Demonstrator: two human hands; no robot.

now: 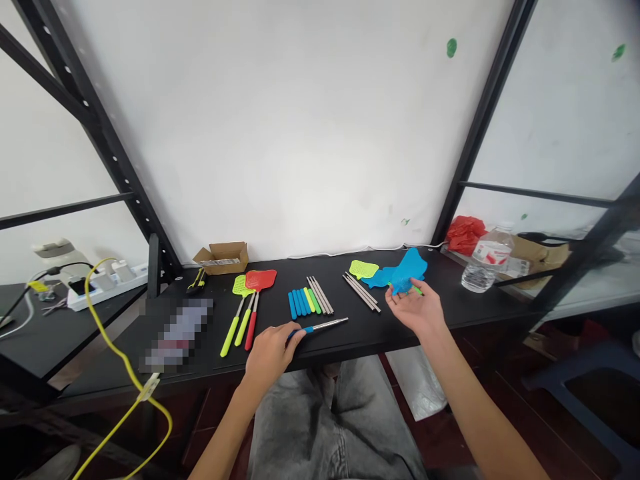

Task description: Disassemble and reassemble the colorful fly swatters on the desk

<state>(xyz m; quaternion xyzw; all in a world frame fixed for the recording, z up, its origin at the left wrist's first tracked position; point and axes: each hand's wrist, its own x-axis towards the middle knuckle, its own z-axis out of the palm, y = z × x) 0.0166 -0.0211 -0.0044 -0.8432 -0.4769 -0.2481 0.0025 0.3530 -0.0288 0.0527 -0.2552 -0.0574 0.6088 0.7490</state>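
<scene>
My left hand is closed round the blue handle of a metal rod, which points right over the table's front edge. In my right hand is a blue fly swatter head, pinched at its lower end and raised off the pile. Beneath it lie another blue swatter head and a yellow-green one. Loose metal rods rest between my hands. Left of them, blue, yellow and green handles lie in a row beside more metal rods.
Assembled fly swatters with red and yellow-green heads lie at left, below an open cardboard box and a cutter. A yellow cable and power strip are far left. A water bottle and red bag stand right.
</scene>
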